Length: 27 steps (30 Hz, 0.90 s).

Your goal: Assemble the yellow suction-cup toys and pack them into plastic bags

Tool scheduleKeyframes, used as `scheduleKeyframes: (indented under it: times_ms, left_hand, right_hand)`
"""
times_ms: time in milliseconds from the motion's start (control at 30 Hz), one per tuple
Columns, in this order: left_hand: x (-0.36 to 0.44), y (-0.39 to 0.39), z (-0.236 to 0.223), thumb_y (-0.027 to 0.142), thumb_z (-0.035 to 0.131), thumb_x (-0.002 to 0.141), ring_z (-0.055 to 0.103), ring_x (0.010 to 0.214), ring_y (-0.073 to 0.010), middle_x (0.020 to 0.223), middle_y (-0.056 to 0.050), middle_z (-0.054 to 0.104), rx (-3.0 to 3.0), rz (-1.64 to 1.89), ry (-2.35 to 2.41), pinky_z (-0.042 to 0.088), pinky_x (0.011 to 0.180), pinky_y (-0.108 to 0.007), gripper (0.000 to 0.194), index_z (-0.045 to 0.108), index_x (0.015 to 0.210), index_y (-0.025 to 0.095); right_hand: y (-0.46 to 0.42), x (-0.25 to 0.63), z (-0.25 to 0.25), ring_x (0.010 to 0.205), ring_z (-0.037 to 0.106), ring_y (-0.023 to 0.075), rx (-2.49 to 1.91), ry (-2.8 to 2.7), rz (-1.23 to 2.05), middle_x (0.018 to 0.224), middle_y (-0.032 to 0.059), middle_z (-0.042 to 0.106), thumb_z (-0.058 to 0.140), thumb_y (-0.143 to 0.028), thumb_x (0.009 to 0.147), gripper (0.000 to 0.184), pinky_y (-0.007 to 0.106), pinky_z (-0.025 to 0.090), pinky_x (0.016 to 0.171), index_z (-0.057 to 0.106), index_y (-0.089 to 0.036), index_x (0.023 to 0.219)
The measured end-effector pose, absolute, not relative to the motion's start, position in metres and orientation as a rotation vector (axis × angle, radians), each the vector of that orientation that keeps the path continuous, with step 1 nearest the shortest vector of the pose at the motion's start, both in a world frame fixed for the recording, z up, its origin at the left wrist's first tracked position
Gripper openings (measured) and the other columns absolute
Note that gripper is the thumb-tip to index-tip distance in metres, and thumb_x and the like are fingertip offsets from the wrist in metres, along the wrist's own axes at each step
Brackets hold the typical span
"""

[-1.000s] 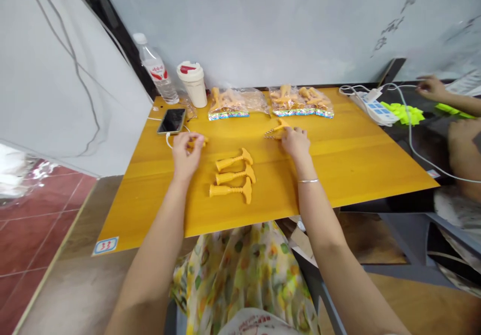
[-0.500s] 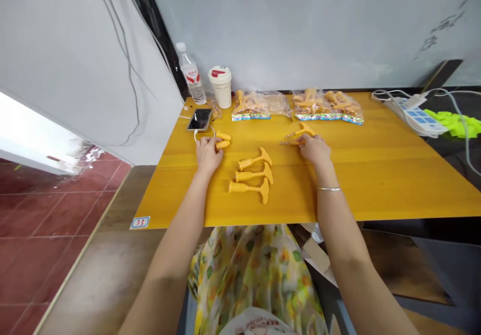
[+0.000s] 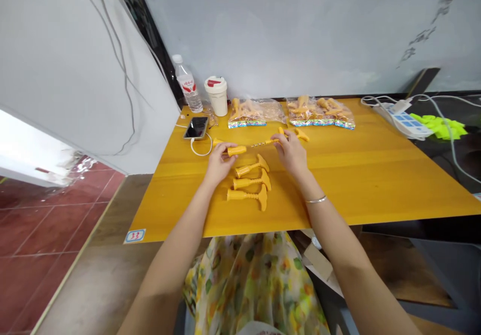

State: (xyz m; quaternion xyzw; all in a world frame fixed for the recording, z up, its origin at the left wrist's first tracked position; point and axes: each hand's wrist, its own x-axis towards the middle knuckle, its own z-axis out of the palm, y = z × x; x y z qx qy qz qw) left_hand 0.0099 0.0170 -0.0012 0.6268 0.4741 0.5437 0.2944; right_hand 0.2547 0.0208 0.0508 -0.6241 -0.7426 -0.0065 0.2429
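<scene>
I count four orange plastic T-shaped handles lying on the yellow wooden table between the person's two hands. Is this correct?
Not quite: the head view shows three orange plastic T-shaped handles, not four. They do lie on the yellow wooden table between the left hand and the right hand.

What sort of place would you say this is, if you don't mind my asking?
It looks like a small piecework assembly room, though I can't be certain. The yellow table has a numbered sticker, bagged orange plastic parts lie along its back edge, and loose orange T-handled pieces sit in a row.
</scene>
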Motion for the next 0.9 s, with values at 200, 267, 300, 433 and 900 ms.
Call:
scheduleKeyframes:
  times_ms: [200,267,300,433,900]
  left_hand:
    - [0.014,0.017,-0.002,0.027,0.067,0.076,0.061,0.097,-0.0173,0.11,-0.006,0.061,1.635,1.427,1.287,0.054,0.082,-0.029,0.029,0.066,0.105,0.021]
    - [0.013,0.017,-0.004,0.028,0.068,0.076,0.06,0.094,-0.0166,0.107,-0.006,0.061,1.62,1.429,1.279,0.054,0.081,-0.029,0.03,0.066,0.105,0.021]
    - [0.012,0.018,-0.005,0.028,0.068,0.076,0.059,0.093,-0.0164,0.105,-0.006,0.061,1.615,1.429,1.277,0.053,0.08,-0.029,0.031,0.066,0.105,0.02]
    - [0.012,0.018,-0.006,0.028,0.069,0.075,0.059,0.093,-0.0164,0.104,-0.006,0.061,1.626,1.419,1.274,0.053,0.081,-0.029,0.031,0.066,0.105,0.02]
    - [0.01,0.017,-0.003,0.037,0.068,0.081,0.063,0.09,-0.0176,0.108,-0.007,0.067,1.654,1.372,1.232,0.05,0.079,-0.029,0.035,0.065,0.111,0.02]
  right_hand:
    - [0.017,0.244,0.049,0.123,0.051,0.0269,-1.703,-2.099,-0.106,0.146,0.0108,0.049,0.04,-0.031,0.102,0.034,0.036,0.051,0.085,0.063,-0.031,0.127]
    - [0.016,0.244,0.05,0.123,0.051,0.027,-1.701,-2.107,-0.113,0.145,0.0116,0.049,0.039,-0.031,0.103,0.034,0.036,0.052,0.084,0.063,-0.031,0.127]
    - [0.016,0.244,0.051,0.123,0.051,0.0271,-1.71,-2.102,-0.111,0.145,0.0121,0.05,0.039,-0.03,0.103,0.034,0.036,0.052,0.084,0.063,-0.031,0.127]
    - [0.013,0.245,0.056,0.122,0.052,0.0276,-1.749,-2.071,-0.079,0.143,0.0131,0.051,0.041,-0.028,0.102,0.034,0.035,0.052,0.081,0.063,-0.03,0.127]
    - [0.015,0.247,0.039,0.113,0.057,0.0253,-1.306,-2.29,0.053,0.134,0.0161,0.052,0.055,-0.039,0.096,0.044,0.035,0.049,0.093,0.055,-0.02,0.136]
